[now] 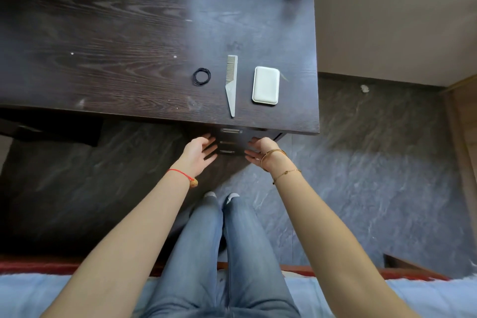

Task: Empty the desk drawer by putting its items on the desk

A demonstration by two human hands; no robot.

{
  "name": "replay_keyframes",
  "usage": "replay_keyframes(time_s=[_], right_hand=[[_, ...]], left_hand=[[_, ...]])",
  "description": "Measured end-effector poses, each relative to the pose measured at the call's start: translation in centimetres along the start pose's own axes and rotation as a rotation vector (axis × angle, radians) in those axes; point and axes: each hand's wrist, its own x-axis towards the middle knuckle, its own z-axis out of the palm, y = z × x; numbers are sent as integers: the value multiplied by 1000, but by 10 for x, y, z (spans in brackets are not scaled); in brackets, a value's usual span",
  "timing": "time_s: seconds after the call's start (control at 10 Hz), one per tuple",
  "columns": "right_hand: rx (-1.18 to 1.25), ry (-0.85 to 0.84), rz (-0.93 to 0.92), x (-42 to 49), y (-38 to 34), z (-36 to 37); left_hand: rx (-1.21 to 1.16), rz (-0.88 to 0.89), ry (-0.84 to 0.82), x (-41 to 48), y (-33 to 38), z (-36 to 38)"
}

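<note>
Tabletop (pixel 116 46): dark wood grain, filling the upper left and centre of the frame, its front edge crossing just above my hands. It is rigid and level, a sound landing place for small goods.

Drawer stack (pixel 232 143): set under the tabletop's lower right corner, seen steeply from above. The fronts appear closed; I cannot see into any of them, so whether anything is left inside is unknown. I judge a drawer of this build to be stiff and moderately heavy, and it should run straight if pulled by the centre handle (pixel 231 131), a small metal bar that shows pale against the dark front.

White case (pixel 265 85): flat, rounded, smooth, lying on the tabletop right of centre. Likely light and slippery; best taken across its long edges.

Comb (pixel 231 85): thin, pale, just left of the case and apart from it. Rigid but slight; take it by the tapered handle end, not the teeth.

Hair ties (pixel 201 76): a black loop bundle left of the comb. Soft, weightless, easily pinched anywhere.

My left hand (pixel 200 151) and right hand (pixel 258 151) sit at centre frame, either side of the drawer fronts. Both grips are spread, fingers extended, holding nothing. Whether the fingertips touch the fronts I cannot tell.
</note>
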Motion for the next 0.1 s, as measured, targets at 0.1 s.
replay_keyframes(time_s=[0.1], right_hand=[[-143,-28,-4,-41,-6,2]], left_hand=[[42,34,-3,-33,7,-7]])
